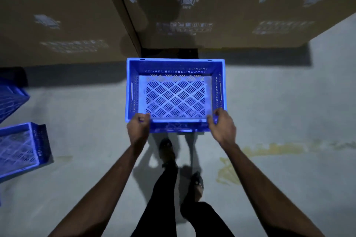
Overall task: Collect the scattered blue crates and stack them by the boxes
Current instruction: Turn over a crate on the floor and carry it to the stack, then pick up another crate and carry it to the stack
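Note:
I hold an empty blue plastic crate (175, 67) with a slotted floor, open side up, in front of me above the grey floor. My left hand (138, 128) grips the near rim at its left corner. My right hand (222, 126) grips the same rim at the right corner. The crate's far edge reaches close to the base of the large brown cardboard boxes (221, 11). Two more blue crates lie at the left edge, one (21, 150) open side up, another (11, 100) cut off by the frame.
Tall cardboard boxes (63, 21) fill the whole top of the view, with a dark gap between them. My feet (167, 150) stand just behind the crate. A yellowish stain (269, 150) marks the concrete floor at the right.

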`<state>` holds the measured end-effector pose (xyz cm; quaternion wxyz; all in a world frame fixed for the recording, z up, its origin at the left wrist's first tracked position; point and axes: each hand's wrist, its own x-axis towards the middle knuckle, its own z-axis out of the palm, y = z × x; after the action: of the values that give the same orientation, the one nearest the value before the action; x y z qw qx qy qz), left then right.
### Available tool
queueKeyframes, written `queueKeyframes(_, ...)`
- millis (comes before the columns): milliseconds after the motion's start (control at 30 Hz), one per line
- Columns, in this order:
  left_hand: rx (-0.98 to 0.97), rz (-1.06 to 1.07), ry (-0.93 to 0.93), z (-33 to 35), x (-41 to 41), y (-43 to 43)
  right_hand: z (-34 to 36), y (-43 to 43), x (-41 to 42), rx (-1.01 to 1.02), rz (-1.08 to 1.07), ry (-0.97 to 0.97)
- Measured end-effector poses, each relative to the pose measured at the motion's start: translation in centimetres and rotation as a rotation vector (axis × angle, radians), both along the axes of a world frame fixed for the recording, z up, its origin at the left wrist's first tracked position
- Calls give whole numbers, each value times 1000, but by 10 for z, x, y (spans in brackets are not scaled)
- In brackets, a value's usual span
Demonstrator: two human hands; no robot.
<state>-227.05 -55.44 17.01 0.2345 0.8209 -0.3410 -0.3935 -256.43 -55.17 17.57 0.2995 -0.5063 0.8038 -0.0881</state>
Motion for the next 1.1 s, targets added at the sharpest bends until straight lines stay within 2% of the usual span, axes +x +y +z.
queueKeyframes(133, 210, -102, 231, 33, -33, 86, 31, 87, 14, 87, 62, -108)
queueKeyframes(233, 203, -171, 319, 67, -63, 153, 43, 150, 5, 109, 74, -179)
queueKeyframes(300, 223, -95, 368, 82, -84, 198, 51, 190, -9, 121, 100, -193)
queueKeyframes(433, 261, 41, 369, 98, -116, 274, 72, 255, -43, 103, 159, -133)
queueKeyframes(533, 155, -12, 287, 110, -131, 313, 91, 281, -59, 14, 182, -96)
queueKeyframes(633, 66, -138, 236, 119, -133, 328, 110, 287, -60, -56, 201, -104)
queueKeyframes(733, 72, -190, 255, 120, -126, 331, 118, 287, -50, -57, 191, -127)
queueKeyframes(900, 101, -224, 264, 111, -102, 328, 112, 289, -33, 11, 199, -119)
queueKeyframes(1100, 118, -313, 158, 81, -52, 291, 86, 250, -10, 85, 222, -80)
